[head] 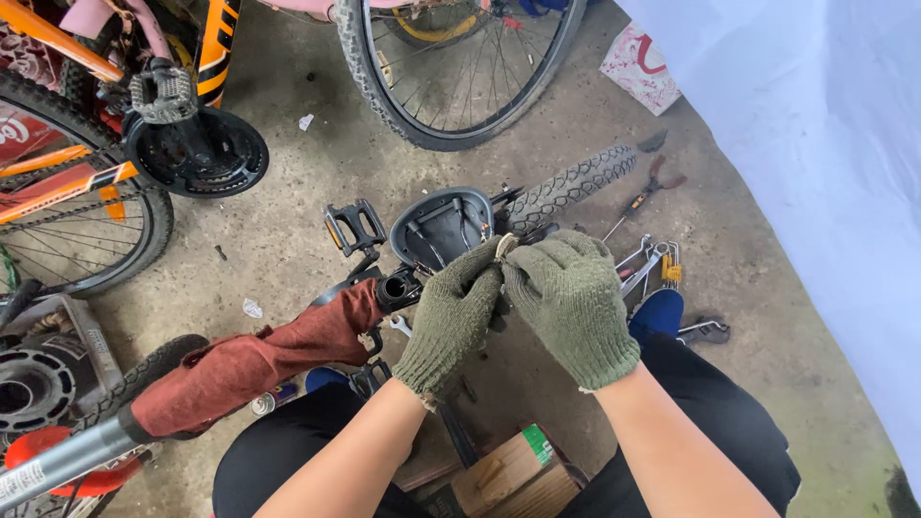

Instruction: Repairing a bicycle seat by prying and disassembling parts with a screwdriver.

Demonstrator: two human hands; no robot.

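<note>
Looking down at two gloved hands meeting in the middle of the frame, right over an upturned black bike saddle (443, 228). The left hand (453, 317) and the right hand (568, 297) are both wearing green knit gloves, and their fingertips are pinching together around a small pale bit (506, 247) at the saddle's right edge. It's too small to tell what it actually is, but both hands are clearly nipping it, fingers curled in tight rather than hanging loose.

The saddle is lying underside up on the concrete floor (288, 221), centre of the frame, just above the hands. A black pedal (353, 226) is sticking up just left of it, and a knobby tyre (572, 187) is angling away toward the upper right. A rust-red cloth (254, 360) is wrapping a frame tube that's running from the lower left up toward the seat tube opening (396, 287).

Off to the right of the hands, some wrenches (649, 264) are lying on the floor, with red-handled pliers (657, 177) a bit higher up. An orange bike (86, 144) is filling the upper left, and a spoked wheel (460, 67) is sitting at the top centre. A cardboard box (508, 475) is sitting at the bottom, between the person's knees.
</note>
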